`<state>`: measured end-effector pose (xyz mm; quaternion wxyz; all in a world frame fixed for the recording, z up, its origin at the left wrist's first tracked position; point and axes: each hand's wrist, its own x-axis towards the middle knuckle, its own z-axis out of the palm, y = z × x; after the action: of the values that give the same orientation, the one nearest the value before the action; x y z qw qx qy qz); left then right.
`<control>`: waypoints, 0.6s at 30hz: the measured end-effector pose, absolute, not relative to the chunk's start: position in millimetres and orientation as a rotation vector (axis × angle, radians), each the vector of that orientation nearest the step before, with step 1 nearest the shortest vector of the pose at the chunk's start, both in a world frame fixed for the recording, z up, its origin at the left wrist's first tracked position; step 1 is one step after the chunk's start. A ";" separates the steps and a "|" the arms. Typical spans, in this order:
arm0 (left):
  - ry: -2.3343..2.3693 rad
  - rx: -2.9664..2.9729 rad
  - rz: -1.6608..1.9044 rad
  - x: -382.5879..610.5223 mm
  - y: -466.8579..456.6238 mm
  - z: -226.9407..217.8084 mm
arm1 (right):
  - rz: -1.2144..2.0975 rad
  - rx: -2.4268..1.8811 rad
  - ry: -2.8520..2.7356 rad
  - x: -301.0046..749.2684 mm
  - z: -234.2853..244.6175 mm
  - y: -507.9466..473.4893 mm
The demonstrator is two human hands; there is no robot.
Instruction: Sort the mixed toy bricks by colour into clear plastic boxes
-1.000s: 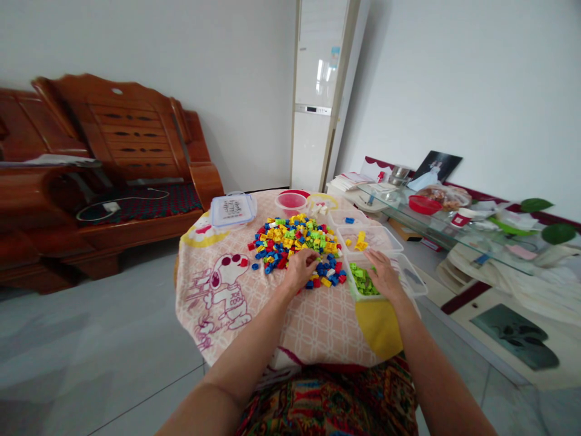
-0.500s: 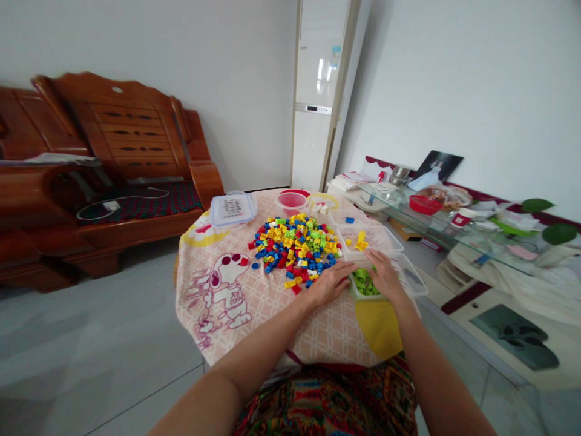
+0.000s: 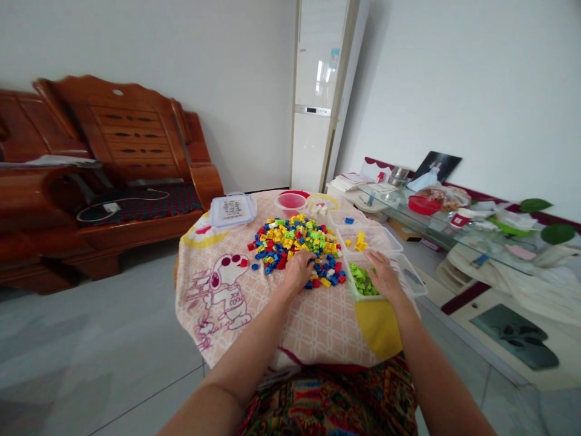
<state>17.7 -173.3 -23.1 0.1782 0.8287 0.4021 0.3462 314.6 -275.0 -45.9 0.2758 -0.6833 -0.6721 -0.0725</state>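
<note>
My left hand (image 3: pixel 298 270) is at the front of a heap of toy building bricks (image 3: pixel 293 233) in red, blue, yellow, green and white. Its fingers are curled together among the bricks, and whatever they hold is hidden. My right hand (image 3: pixel 384 275) lies with fingers stretched out over the right side of a clear plastic box (image 3: pixel 370 298) of green bricks (image 3: pixel 363 280). Behind that box, another clear box (image 3: pixel 390 237) has a few yellow bricks (image 3: pixel 361 242) in it. Farther back, a blue brick (image 3: pixel 349 220) lies in a third clear compartment.
A pink tub (image 3: pixel 291 201) stands behind the heap. To its left is a clear lidded box (image 3: pixel 232 209) with blue edging. A patterned cloth (image 3: pixel 272 327) covers the round table. A glass shelf (image 3: pixel 436 224) with clutter runs along the right, and a wooden bench (image 3: pixel 136 139) stands at left.
My left hand has gone left from the green-brick box to the front of the heap, its fingers now curled. My right hand has stayed at the box.
</note>
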 end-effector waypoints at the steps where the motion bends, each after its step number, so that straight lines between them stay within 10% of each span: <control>1: 1.164 2.328 1.002 14.0 -170.4 -22.0 | -0.196 -1.837 -1.808 314.8 -46.0 -275.0; 18: 2.012 1.782 0.995 -67.7 -132.7 -8.7 | -0.216 -1.832 -1.821 313.2 -44.5 -275.2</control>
<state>-67.7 -132.7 -8.7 0.1373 0.6159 0.6954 0.3438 313.2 -275.2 -44.5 0.2711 -0.6803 -0.6762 -0.0801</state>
